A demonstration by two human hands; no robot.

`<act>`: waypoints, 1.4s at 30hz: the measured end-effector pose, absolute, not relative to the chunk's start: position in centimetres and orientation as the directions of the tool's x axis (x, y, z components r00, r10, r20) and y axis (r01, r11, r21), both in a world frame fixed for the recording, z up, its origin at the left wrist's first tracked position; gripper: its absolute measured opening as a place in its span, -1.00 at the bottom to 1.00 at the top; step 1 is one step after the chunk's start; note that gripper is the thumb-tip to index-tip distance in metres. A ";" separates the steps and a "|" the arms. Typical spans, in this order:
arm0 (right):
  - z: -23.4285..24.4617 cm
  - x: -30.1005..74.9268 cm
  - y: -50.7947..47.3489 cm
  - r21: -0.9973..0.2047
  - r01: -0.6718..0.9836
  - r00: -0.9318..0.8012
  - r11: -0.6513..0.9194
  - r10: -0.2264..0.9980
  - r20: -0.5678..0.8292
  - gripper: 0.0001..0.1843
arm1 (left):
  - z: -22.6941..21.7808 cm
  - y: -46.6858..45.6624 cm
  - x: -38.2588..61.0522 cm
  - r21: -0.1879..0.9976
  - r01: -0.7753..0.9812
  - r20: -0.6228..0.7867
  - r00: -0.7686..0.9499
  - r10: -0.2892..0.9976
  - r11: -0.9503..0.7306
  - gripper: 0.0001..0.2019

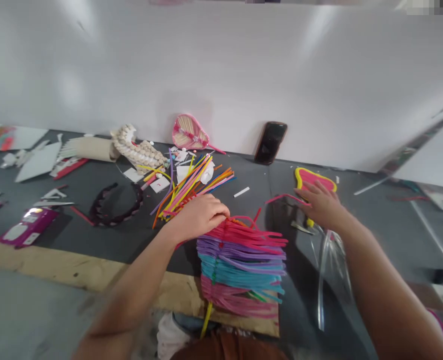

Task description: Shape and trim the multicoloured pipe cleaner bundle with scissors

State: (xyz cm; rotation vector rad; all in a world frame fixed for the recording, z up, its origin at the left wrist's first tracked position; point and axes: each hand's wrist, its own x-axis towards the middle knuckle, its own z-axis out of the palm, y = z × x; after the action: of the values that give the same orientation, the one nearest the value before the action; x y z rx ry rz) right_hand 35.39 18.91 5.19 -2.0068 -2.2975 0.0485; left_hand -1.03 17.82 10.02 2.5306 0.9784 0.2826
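My left hand (202, 215) is closed on the top end of a bundle of pipe cleaners (244, 270), tied along a central stem in red, purple, blue and pink bands. A yellow stem (206, 320) sticks out at its lower end. My right hand (319, 204) is over a pink pad with a yellow edge (315, 177), its fingers fairly straight. A pink pipe cleaner (287, 196) runs to its thumb and seems pinched there. Just below that hand lies a metal tool with a yellow part (304, 227), partly hidden.
Loose coloured pipe cleaners (191, 185) lie behind my left hand. Further left are a dark braided headband (116, 220), a purple packet (28, 227) and a beaded piece (142, 150). A phone (271, 142) and a pink leaf-shaped piece (189, 131) lean on the white partition (221, 75). Clear plastic (322, 285) lies right.
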 end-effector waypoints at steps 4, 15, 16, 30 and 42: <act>9.1 28.0 17.3 -0.583 0.746 -0.310 0.323 0.942 0.124 -0.59 | 10.5 17.6 0.6 0.437 0.582 -0.004 0.764 0.646 -0.686 -0.80; 9.7 21.7 16.3 -0.853 0.442 -0.478 0.279 0.878 0.040 -0.71 | 13.4 18.3 -0.5 0.329 0.614 0.141 0.719 0.681 -0.717 -0.86; 9.5 21.8 16.3 -0.852 0.441 -0.470 0.282 0.881 0.049 -0.72 | 13.3 18.4 -0.6 0.329 0.607 0.142 0.725 0.674 -0.723 -0.87; 9.4 21.8 16.5 -0.840 0.421 -0.488 0.342 0.866 0.108 -0.83 | 12.7 18.9 -0.5 0.302 0.553 0.159 0.774 0.612 -0.777 -0.88; 9.3 21.6 16.7 -0.866 0.395 -0.475 0.306 0.875 0.092 -0.80 | 12.9 18.6 0.1 0.373 0.472 0.212 0.795 0.569 -0.799 -0.82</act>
State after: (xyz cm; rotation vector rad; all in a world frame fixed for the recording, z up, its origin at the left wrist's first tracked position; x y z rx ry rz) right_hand 21.64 16.74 9.34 -1.1232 -2.0094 1.0982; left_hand 0.15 18.62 12.92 2.6825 0.7981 0.4559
